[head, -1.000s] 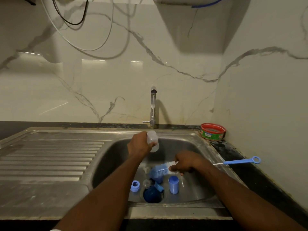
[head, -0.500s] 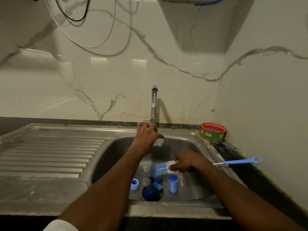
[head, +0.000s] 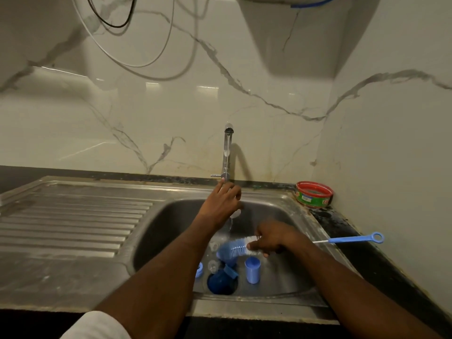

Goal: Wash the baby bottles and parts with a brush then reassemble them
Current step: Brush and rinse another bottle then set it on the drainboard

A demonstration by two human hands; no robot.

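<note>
A steel sink (head: 303,217) holds a blue cup (head: 252,269), a blue ring (head: 199,269) and a dark blue cap (head: 221,285) over its drain.

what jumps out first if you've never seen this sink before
Two bare arms reach into the steel sink: the left hand stretches toward the base of the tap with a clear bottle tucked under it, and the right hand grips a blue and white brush by its bristles. Blue bottle parts, among them an upright blue cup, sit around the drain, and a red and green tin stands in the right corner.
</note>
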